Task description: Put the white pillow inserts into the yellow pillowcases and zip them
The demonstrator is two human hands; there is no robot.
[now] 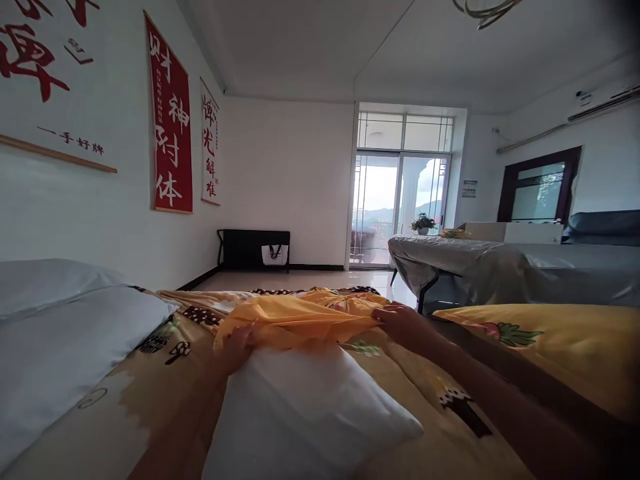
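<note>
A white pillow (pixel 305 413) lies in front of me, its far end covered by an orange pillowcase (pixel 290 317). My left hand (pixel 239 348) is closed on the near left edge of the case, beside the pillow; part of its grip is hidden by the cloth. At the opposite corner, my right hand (pixel 397 321) pinches the fabric and holds it stretched to the right. Between the two hands the case's edge lies across the pillow. How far the pillow reaches inside is hidden.
A patterned bedspread (pixel 185 380) lies underneath. White pillows (pixel 75 353) rest at the left, and a yellow pillow with a pineapple print (pixel 560 340) is at the right. Beyond stand a plastic-covered table (pixel 480 267) and a black folded frame (pixel 245 248) by the wall.
</note>
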